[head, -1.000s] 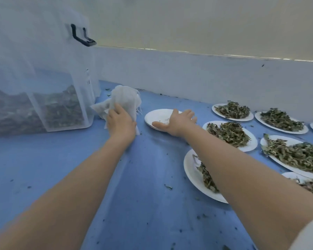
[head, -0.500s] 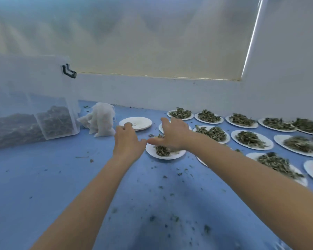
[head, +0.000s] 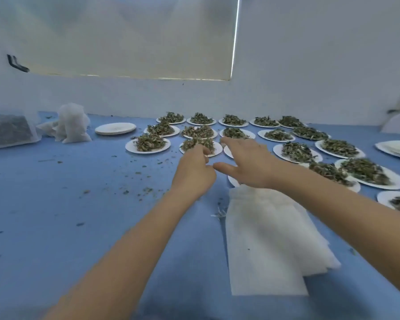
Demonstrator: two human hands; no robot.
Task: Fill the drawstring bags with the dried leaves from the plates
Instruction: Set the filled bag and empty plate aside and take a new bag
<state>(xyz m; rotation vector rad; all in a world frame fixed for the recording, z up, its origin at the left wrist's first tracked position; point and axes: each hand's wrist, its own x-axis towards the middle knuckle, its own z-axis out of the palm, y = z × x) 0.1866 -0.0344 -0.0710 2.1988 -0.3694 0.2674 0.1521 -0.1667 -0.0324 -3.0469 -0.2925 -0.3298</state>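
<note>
Both hands out over nearest plates: left hand [head: 194,172] fingers curled at rim of leaf plate [head: 200,146], grip unclear, right hand [head: 247,163] spread flat, holding nothing, prob. reaching leaves; flat empty bags [head: 268,239] stacked underneath, close for filling.

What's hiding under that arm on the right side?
Under the right forearm lies a flat stack of white fabric drawstring bags on the blue table. Beyond it, the rim of a white paper plate peeks out. The arm covers the plate's contents.
</note>
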